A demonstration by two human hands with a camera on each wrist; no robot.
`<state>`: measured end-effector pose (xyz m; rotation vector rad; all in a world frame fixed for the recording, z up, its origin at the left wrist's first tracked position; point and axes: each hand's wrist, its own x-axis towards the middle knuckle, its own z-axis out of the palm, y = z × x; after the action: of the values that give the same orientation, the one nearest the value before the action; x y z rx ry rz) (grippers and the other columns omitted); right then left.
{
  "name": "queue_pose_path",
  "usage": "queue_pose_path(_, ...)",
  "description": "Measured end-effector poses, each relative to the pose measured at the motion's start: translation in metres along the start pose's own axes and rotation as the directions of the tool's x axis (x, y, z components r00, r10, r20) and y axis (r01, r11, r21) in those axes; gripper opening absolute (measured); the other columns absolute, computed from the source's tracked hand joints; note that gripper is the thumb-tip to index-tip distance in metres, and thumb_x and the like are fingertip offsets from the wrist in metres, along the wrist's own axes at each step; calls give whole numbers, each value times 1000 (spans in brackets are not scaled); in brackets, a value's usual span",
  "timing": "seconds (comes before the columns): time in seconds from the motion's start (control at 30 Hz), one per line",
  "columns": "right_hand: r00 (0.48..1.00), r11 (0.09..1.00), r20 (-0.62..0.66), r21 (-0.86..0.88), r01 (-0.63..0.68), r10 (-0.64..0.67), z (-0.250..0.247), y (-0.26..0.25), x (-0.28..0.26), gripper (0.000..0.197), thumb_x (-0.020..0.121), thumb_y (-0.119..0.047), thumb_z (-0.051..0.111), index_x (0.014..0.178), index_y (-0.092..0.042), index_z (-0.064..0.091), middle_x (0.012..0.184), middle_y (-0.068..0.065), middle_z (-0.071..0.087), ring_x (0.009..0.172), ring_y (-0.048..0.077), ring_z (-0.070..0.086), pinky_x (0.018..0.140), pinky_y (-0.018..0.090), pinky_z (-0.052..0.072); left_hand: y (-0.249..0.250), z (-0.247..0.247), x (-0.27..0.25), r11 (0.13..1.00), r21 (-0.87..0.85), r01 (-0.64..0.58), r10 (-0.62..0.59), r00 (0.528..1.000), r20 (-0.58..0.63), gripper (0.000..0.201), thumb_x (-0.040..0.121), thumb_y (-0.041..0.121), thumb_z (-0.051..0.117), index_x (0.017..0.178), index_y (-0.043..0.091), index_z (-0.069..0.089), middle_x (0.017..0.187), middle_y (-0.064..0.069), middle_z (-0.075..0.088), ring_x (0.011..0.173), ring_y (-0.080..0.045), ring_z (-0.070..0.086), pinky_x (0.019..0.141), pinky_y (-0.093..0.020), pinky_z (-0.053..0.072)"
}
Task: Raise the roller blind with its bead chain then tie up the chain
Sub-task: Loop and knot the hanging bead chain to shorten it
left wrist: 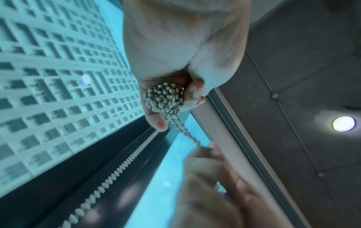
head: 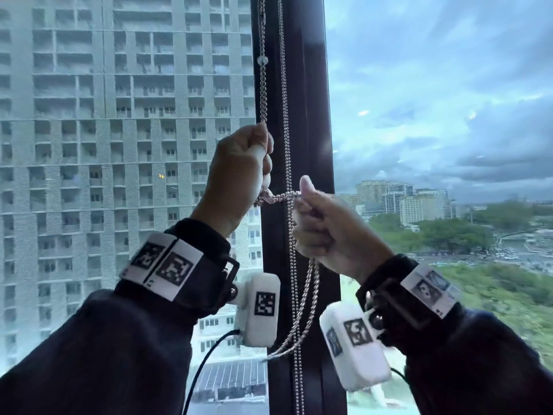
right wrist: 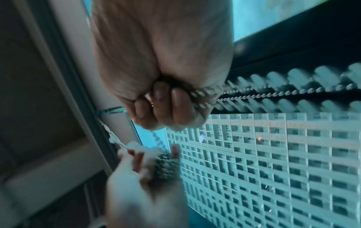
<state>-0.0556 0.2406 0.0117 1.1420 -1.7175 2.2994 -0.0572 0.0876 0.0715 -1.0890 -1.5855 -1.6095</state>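
Note:
A silver bead chain [head: 288,115] hangs in front of the dark window post [head: 308,85]. My left hand [head: 239,172] grips a gathered bunch of the chain [left wrist: 164,98] at mid-height, with strands running up out of its fist. My right hand [head: 323,229] is closed round strands of the chain [right wrist: 201,94] just to the right and a little lower. A short stretch of chain [head: 281,197] runs level between the two hands. Looped ends of the chain [head: 302,319] hang below my right fist. The blind itself is out of the head view.
Window glass [head: 119,145] lies left and right of the post, with a tower block outside. A clear connector bead [head: 262,60] sits on a chain strand high up. A ceiling lamp [left wrist: 343,123] and the pale frame [left wrist: 234,123] show in the left wrist view.

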Motion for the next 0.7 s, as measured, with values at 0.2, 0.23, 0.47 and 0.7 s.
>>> queue_pose_path(0.2,968,992,-215,-26,125,-128,9,-31,27,32,103,-37,48,89,-11,62,79,2,74,33,2,21,30,16,19,-3,-8,-6,923,357,-142,140,990,31,31,104,20,44,79,9,58,51,7,61,48,-25,63,46,-38,49)
queue_pose_path(0.23,962,988,-228,-69,139,-152,12,-32,30,32,101,-36,51,91,-9,65,82,4,73,34,2,21,30,17,20,-4,-7,-7,901,401,-166,164,986,40,29,103,19,47,82,9,64,58,6,67,55,-26,66,48,-37,51)
queue_pose_path(0.47,940,926,-209,-325,194,-271,31,-31,44,26,98,-23,62,103,1,70,55,1,37,32,2,24,32,15,17,-12,-6,-17,777,582,-237,266,963,37,22,97,17,60,88,7,77,61,18,56,51,9,54,53,-5,36)
queue_pose_path(0.7,960,965,-176,-189,184,-218,43,-33,46,29,106,-20,46,80,-13,56,53,-7,60,28,0,28,30,13,20,-4,-7,-20,983,-157,93,-128,966,-225,13,77,4,79,90,6,79,90,-1,80,87,-11,75,83,-45,61)
